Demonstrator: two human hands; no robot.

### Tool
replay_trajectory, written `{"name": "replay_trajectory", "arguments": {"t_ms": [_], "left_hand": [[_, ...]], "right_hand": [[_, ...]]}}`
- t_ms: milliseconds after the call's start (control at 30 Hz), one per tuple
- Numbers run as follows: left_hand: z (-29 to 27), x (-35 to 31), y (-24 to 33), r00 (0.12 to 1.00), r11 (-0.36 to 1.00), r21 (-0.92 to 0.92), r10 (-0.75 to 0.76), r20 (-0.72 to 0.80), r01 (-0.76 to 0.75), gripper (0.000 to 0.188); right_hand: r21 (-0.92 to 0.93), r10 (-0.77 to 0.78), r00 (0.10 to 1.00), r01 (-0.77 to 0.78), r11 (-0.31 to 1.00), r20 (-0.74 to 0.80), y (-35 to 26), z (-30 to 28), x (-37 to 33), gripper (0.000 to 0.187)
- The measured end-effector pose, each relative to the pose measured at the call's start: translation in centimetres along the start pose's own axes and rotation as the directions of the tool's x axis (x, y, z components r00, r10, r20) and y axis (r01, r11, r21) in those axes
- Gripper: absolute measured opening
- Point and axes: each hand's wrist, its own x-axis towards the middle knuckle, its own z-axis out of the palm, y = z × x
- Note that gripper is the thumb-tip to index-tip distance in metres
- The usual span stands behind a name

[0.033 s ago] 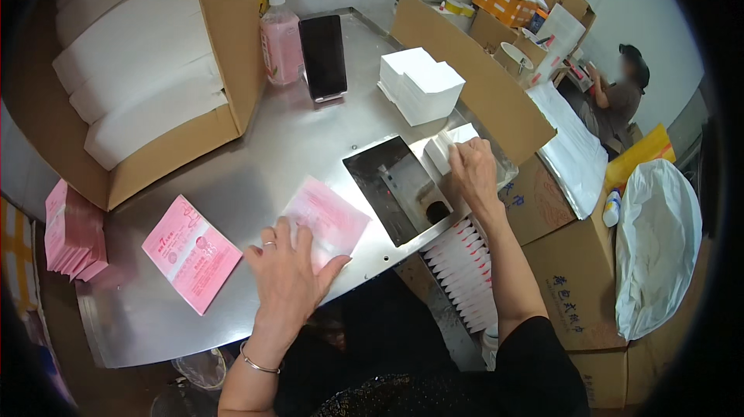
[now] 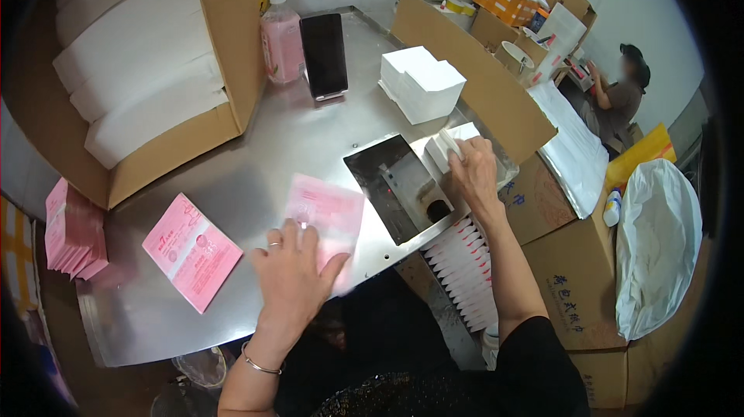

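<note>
My left hand (image 2: pixel 298 273) lies with fingers spread over a pink and clear plastic packet (image 2: pixel 329 204) near the table's front edge. The packet is slightly blurred, and the hand covers its lower part. At the right, my right hand (image 2: pixel 474 173) pinches a small stack of folded white tissues (image 2: pixel 442 149) beside the rectangular opening (image 2: pixel 399 192) in the metal table. My fingertips partly hide the stack. Left of my left hand lies a flat pile of pink printed packets (image 2: pixel 192 250). A larger block of white tissues (image 2: pixel 422 84) stands beyond my right hand.
An open carton (image 2: pixel 248 45) of white tissue stacks stands at the left, with more pink packets (image 2: pixel 75 235) below it. A phone (image 2: pixel 324 56) and a pink-filled bottle (image 2: pixel 282 41) stand at the back. Filled packets (image 2: pixel 465 273) line up below the table. Another person (image 2: pixel 620 95) sits far right.
The pink packet under my left hand has turned and slid slightly toward me. My left hand has shifted a little to the right. My right hand has barely moved.
</note>
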Motion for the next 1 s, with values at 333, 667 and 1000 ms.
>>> {"name": "replay_trajectory", "arguments": {"t_ms": [333,667,1000], "left_hand": [[-0.8,-0.6,0.2,1.000,0.964,-0.266,0.015,0.005,-0.013,0.066],[-2.7,-3.8,-2.5,0.994,0.973,-0.226,-0.073,-0.085,0.052,0.027],[-5.1,-6.8,-10.6,0.887,0.881,0.118,-0.445,-0.121,0.458,0.020]], "right_hand": [[0.492,-0.743,0.668,0.656,0.572,-0.026,-15.6,-2.8,-10.6,0.037],[0.224,-0.156,0.855,0.048,0.973,0.494,-8.1,6.1,-2.1,0.022],[-0.358,-0.154,0.986,0.120,0.926,-0.069,-2.3,1.1,-0.1,0.017]]}}
